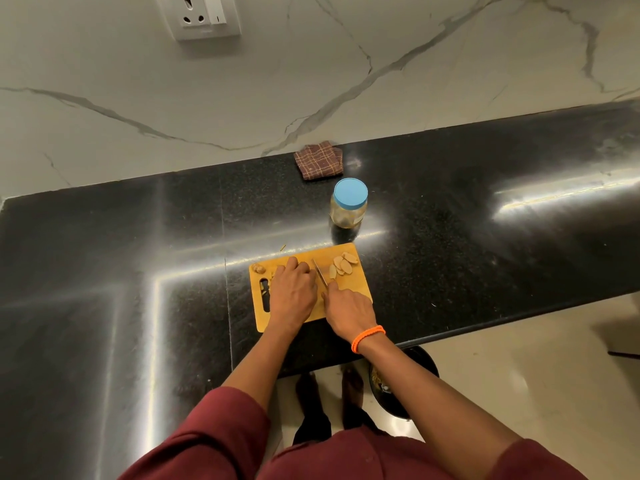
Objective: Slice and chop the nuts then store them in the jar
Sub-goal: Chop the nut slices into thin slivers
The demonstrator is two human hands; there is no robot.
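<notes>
Cutting board (360,289), frame centre, on black counter (485,237): left hand (294,292) curled over nuts; right hand (348,311) grips knife (320,272); slices (341,265) upper right. Capped jar (349,203) just above.

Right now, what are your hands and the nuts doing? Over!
Right hand grips knife. Left hand steadies a nut on cutting board. Slices piled right of blade. Jar lid on.

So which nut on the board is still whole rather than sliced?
The knobbly whole nut at the cutting board's far left corner, left of the left hand. The sliced pieces lie flat and pale on the far right side, beyond the knife.
</notes>
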